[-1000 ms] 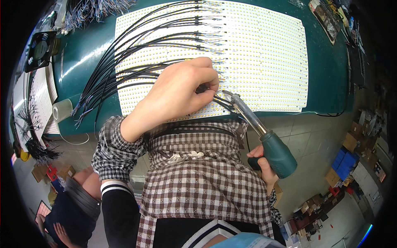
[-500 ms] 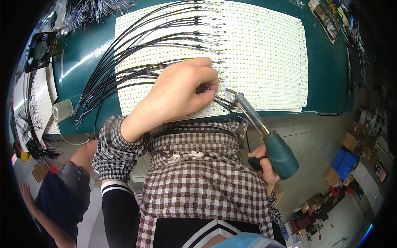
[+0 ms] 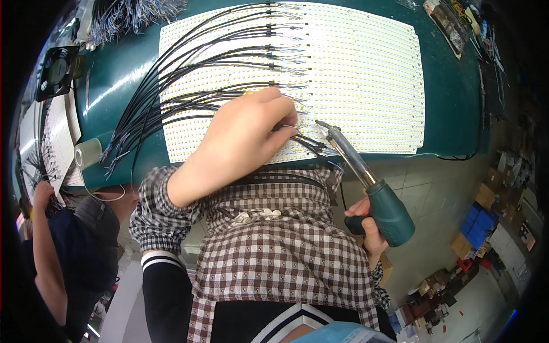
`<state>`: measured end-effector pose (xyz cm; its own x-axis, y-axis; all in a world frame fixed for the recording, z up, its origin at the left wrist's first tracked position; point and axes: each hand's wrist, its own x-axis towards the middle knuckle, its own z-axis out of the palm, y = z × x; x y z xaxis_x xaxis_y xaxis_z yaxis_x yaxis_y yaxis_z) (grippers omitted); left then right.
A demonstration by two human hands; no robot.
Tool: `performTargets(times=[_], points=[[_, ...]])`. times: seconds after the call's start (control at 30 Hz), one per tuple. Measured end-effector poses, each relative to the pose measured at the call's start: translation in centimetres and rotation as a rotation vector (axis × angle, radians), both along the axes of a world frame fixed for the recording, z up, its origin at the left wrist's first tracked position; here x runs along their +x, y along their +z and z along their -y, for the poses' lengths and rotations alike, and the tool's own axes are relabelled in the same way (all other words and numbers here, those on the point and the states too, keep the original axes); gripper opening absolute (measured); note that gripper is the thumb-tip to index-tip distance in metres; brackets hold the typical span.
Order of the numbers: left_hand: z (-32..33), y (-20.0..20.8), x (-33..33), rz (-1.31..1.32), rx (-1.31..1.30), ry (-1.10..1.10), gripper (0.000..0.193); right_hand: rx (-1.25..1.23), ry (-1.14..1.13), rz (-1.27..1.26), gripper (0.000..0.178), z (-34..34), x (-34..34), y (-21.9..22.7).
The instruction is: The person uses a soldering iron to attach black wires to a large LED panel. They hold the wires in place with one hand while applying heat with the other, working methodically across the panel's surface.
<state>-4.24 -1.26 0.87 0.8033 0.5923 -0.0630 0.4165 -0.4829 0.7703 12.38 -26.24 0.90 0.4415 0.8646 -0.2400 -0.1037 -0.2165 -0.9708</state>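
Note:
A big white panel of LED strips (image 3: pixel 354 74) lies on a dark green table (image 3: pixel 452 97). Several black wires (image 3: pixel 189 86) fan across its left half. My left hand (image 3: pixel 240 143) rests on the panel's near edge, pinching a thin wire (image 3: pixel 306 143) between thumb and fingers. My right hand (image 3: pixel 366 228) grips the green handle of a soldering iron (image 3: pixel 372 183). The iron's metal tip sits just right of my left fingertips, over the panel's near edge.
A small black fan (image 3: pixel 57 71) and a roll of tape (image 3: pixel 87 153) sit at the table's left end. Another person in dark clothes (image 3: pixel 63 251) stands at the left. Boxes and blue crates (image 3: pixel 474 217) stand on the floor at the right.
The soldering iron's tip has shifted slightly right, away from my left fingers. The person at the left has risen and stepped further left. My left hand stays put.

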Motion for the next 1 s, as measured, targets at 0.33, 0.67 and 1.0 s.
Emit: performTargets(times=[0.33,0.67,1.0], points=[[1.5,-0.4,0.2,0.108,-0.126,0.171,0.006,-0.01,-0.058,0.073,0.065,-0.1,0.3,0.2],[1.1,0.1,0.6,0.034,-0.157,0.153,0.009,-0.009,-0.061,0.063,0.067,0.5,0.6,-0.2],[0.4,-0.2,1.1,-0.025,-0.016,0.038,0.008,0.005,-0.053,0.086,0.067,0.5,0.4,-0.2]])
